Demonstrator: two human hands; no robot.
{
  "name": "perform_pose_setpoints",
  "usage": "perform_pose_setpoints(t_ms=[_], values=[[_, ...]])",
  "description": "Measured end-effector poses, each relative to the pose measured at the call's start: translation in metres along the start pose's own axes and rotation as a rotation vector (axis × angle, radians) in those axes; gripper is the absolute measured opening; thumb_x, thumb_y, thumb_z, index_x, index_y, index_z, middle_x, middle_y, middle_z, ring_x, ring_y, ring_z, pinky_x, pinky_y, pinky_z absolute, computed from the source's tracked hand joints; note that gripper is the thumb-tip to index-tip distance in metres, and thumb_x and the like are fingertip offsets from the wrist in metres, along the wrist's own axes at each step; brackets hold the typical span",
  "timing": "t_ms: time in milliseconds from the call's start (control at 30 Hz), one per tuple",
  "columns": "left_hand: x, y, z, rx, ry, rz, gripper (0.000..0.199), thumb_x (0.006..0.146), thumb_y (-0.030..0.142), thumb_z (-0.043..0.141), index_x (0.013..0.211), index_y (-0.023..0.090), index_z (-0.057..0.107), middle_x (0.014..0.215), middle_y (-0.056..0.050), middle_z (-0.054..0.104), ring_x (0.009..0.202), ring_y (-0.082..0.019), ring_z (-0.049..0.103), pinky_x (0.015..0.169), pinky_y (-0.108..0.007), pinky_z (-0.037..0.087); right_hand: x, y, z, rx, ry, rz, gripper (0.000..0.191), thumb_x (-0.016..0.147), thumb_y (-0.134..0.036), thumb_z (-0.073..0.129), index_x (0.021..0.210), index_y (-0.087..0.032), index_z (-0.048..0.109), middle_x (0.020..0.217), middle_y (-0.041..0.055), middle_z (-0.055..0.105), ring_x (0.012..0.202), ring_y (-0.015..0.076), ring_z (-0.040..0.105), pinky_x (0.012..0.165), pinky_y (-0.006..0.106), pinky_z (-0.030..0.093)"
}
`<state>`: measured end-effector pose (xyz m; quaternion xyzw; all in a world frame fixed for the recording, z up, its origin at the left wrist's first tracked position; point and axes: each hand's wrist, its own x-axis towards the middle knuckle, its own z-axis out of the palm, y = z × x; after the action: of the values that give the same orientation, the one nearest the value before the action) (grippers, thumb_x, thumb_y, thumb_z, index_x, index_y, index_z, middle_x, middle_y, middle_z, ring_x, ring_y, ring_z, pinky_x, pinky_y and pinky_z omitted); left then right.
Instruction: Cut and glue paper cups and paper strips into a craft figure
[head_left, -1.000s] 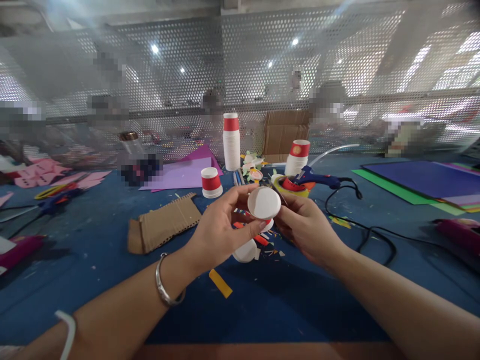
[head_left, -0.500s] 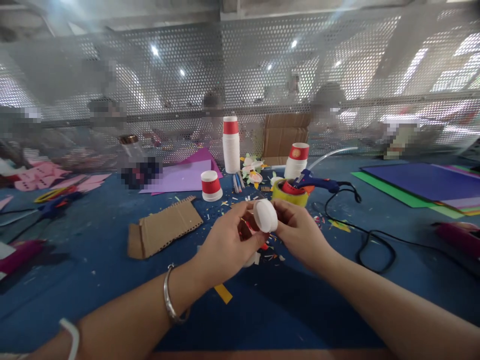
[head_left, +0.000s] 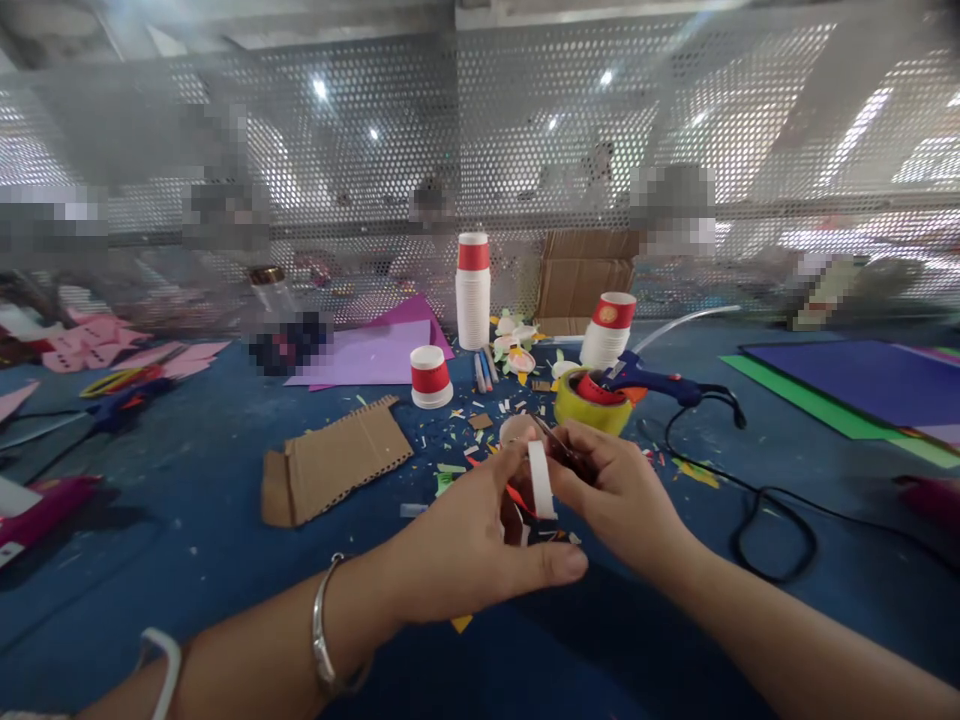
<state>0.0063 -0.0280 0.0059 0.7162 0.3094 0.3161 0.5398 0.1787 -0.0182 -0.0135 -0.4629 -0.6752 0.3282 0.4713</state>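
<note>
Between my two hands is a white paper piece [head_left: 540, 480], seen edge-on as a band, with some red beside it. My left hand [head_left: 480, 540] is curled around its left side, thumb stretched out to the right beneath it. On the right, the fingers of my right hand [head_left: 615, 490] are bent in behind the piece, close to something dark and thin that is too blurred to name. Just beyond my hands lie paper scraps [head_left: 480, 422] and a yellow tape roll [head_left: 592, 408]. A red and white cup [head_left: 430, 377] stands upside down further left.
A blue glue gun [head_left: 652, 383] rests on the tape roll, its black cord [head_left: 750, 485] looping right. Cardboard [head_left: 341, 465] lies left. Behind stand cup stacks [head_left: 473, 300] and purple paper [head_left: 367, 355]; coloured sheets [head_left: 847, 385] lie right. A mesh partition [head_left: 375, 190] closes the back.
The white piece has turned from showing its round face to edge-on and sits slightly lower. My left thumb has come off it and stretched out. The view has shifted a little.
</note>
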Motion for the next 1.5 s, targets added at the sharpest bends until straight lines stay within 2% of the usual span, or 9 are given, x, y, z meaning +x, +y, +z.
perform_pose_setpoints(t_ms=[167,333,433,533,800,1000,1233,1400,1500], values=[[0.001,0.002,-0.007,-0.094,-0.04,-0.174,0.051,0.084,0.049,0.069,0.124,0.021,0.057,0.096,-0.009,0.063,0.078,-0.019,0.06,0.055,-0.026,0.048,-0.001,0.0,-0.004,-0.061,-0.08,-0.023,0.007,0.08,-0.02,0.056,0.073,-0.02,0.058,0.066,-0.0025,0.055,0.06,0.0131,0.048,0.056,0.025,0.038],[0.005,0.001,-0.011,-0.243,-0.06,-0.207,0.073,0.079,0.039,0.078,0.141,0.022,0.043,0.094,-0.003,0.059,0.078,-0.014,0.056,0.064,-0.026,0.051,0.002,0.001,-0.005,-0.012,-0.142,-0.011,0.011,0.081,-0.019,0.054,0.084,-0.02,0.065,0.075,-0.001,0.063,0.067,0.0143,0.055,0.062,0.026,0.044],[0.006,0.001,-0.013,-0.298,-0.064,-0.202,0.072,0.077,0.034,0.081,0.138,0.022,0.046,0.09,-0.001,0.059,0.073,-0.011,0.056,0.063,-0.025,0.049,0.003,0.001,-0.007,-0.009,-0.149,0.001,0.017,0.084,-0.024,0.055,0.094,-0.02,0.068,0.076,-0.0004,0.064,0.067,0.015,0.056,0.062,0.026,0.045],[0.006,0.002,-0.016,-0.314,-0.033,-0.227,0.065,0.076,0.035,0.082,0.132,0.023,0.051,0.098,-0.003,0.059,0.075,-0.012,0.058,0.062,-0.026,0.048,0.004,0.002,-0.01,-0.033,-0.119,0.0,0.014,0.087,-0.028,0.055,0.082,-0.019,0.065,0.07,-0.001,0.06,0.062,0.014,0.052,0.057,0.026,0.041],[0.007,0.016,-0.031,-0.329,0.166,-0.179,0.053,0.072,0.024,0.086,0.113,0.021,0.054,0.099,-0.002,0.065,0.091,-0.014,0.062,0.082,-0.028,0.051,0.01,0.008,-0.019,-0.238,-0.028,0.01,0.021,0.091,-0.035,0.053,0.082,-0.019,0.063,0.067,-0.0005,0.059,0.06,0.0141,0.049,0.057,0.027,0.038],[0.006,0.029,-0.038,-0.243,0.307,-0.118,0.049,0.072,0.027,0.086,0.111,0.021,0.057,0.088,0.002,0.059,0.081,-0.01,0.057,0.074,-0.023,0.05,0.01,0.013,-0.018,-0.303,-0.122,0.009,0.014,0.088,-0.03,0.056,0.096,-0.02,0.063,0.073,-0.0001,0.067,0.061,0.0154,0.056,0.057,0.027,0.04],[0.013,0.003,-0.031,-0.053,0.367,0.004,0.046,0.08,0.039,0.078,0.115,0.024,0.054,0.102,-0.003,0.063,0.087,-0.016,0.057,0.074,-0.029,0.049,0.007,0.009,-0.018,-0.405,-0.141,-0.031,0.007,0.084,-0.026,0.054,0.086,-0.021,0.059,0.071,0.0013,0.066,0.064,0.0186,0.06,0.059,0.029,0.042],[0.009,-0.007,-0.041,0.016,0.561,0.004,0.047,0.08,0.044,0.076,0.116,0.024,0.054,0.097,-0.001,0.06,0.079,-0.014,0.053,0.067,-0.029,0.044,0.009,0.01,-0.019,-0.333,-0.06,-0.067,0.015,0.089,-0.032,0.055,0.091,-0.02,0.063,0.077,0.0027,0.067,0.065,0.0171,0.06,0.059,0.028,0.044],[0.009,-0.009,-0.047,-0.031,0.596,-0.027,0.05,0.077,0.041,0.079,0.116,0.022,0.054,0.096,-0.001,0.06,0.078,-0.013,0.053,0.066,-0.027,0.043,0.019,0.002,-0.028,-0.311,0.011,-0.1,0.018,0.09,-0.036,0.057,0.082,-0.02,0.061,0.071,0.0011,0.062,0.061,0.0154,0.055,0.057,0.028,0.044]])
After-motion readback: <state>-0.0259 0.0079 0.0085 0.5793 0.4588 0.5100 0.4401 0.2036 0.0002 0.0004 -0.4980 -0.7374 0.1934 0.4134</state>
